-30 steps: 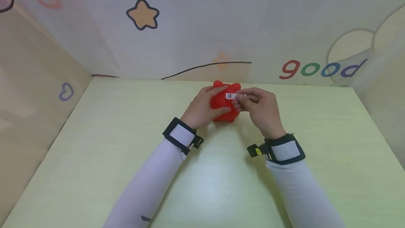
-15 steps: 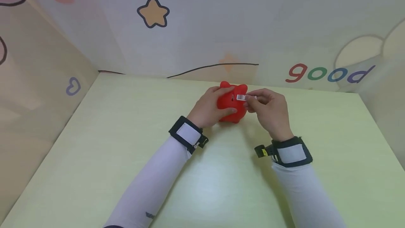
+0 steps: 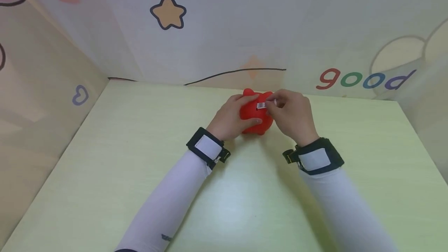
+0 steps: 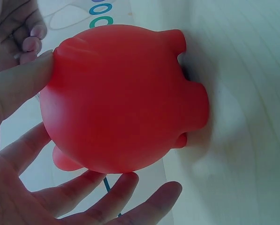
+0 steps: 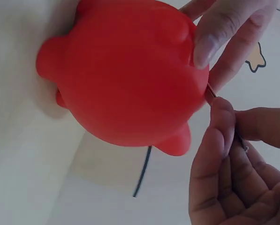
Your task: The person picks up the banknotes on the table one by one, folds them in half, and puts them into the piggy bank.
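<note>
A red piggy bank (image 3: 249, 112) stands on its short legs near the back of the table, filling much of both wrist views. My left hand (image 3: 227, 118) grips its left side, thumb near the top and fingers spread round the body in the left wrist view. Between thumb and fingers, my right hand (image 3: 292, 114) pinches a small white strip (image 3: 261, 105) with a dark printed pattern. The strip's free end lies at the slot on top of the bank; the right wrist view shows it edge-on, touching the red surface. How far it enters cannot be told.
The pale table (image 3: 140, 158) meets a back wall (image 3: 224, 30) with drawings just behind the piggy bank. A side wall (image 3: 38, 119) rises at the left. Both wrists wear black camera straps.
Half a second ago the strip was held right of the slot, which showed uncovered; now the right hand has moved slightly left and up, bringing the strip's end to it. The left hand keeps its grip.
</note>
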